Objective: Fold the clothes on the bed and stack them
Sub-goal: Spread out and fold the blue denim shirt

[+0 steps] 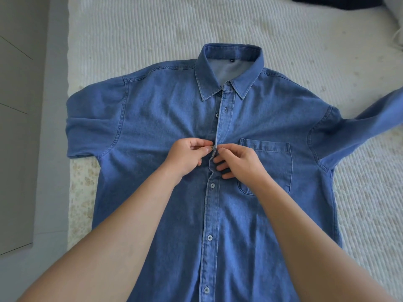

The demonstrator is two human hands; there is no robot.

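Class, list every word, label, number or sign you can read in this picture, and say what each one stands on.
No text can be read anywhere.
Neck tag inside the collar of the denim shirt: a small dark tag, its marking too small and blurred to read.
Buttons, chest pocket, bed cover: no print visible.

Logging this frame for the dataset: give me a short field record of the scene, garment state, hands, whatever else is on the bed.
garment: blue denim shirt, flat, front up, collar away from the person
surface: white ribbed bedspread
placket: lower buttons closed, upper part open
left hand: pinching the placket edge at chest height
right hand: gripping the facing edge beside the chest pocket
other items: dark garment at the far edge
folding: not begun
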